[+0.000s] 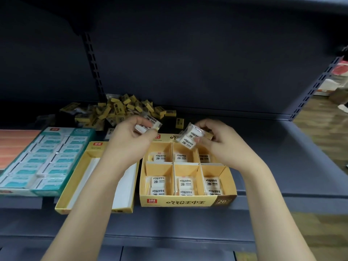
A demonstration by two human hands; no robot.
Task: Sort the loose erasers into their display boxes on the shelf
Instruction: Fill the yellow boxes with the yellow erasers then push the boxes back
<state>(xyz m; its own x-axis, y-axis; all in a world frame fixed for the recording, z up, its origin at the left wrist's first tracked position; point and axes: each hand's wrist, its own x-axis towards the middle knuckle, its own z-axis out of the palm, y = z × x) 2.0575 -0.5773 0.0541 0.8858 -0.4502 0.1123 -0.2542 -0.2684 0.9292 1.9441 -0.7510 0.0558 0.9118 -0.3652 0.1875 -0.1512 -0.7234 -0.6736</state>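
My left hand point(130, 132) pinches a clear-wrapped pack of white erasers point(150, 124) above the back of the shelf. A second wrapped pack of white 2B erasers point(190, 137) is gripped by my right hand point(218, 140), over the far row of the yellow display box point(188, 201). That box has six compartments, each holding white 2B eraser packs. A loose pile of yellow-sleeved erasers point(122, 110) lies at the back of the shelf behind my hands. One stray yellow eraser point(179, 123) lies beside the pile.
A long yellow box point(90, 178) with white dividers stands left of the display box, partly under my left forearm. Further left is a teal box of wrapped erasers point(43, 159) and an orange-striped item point(13, 146). The dark grey shelf point(282, 166) extends right.
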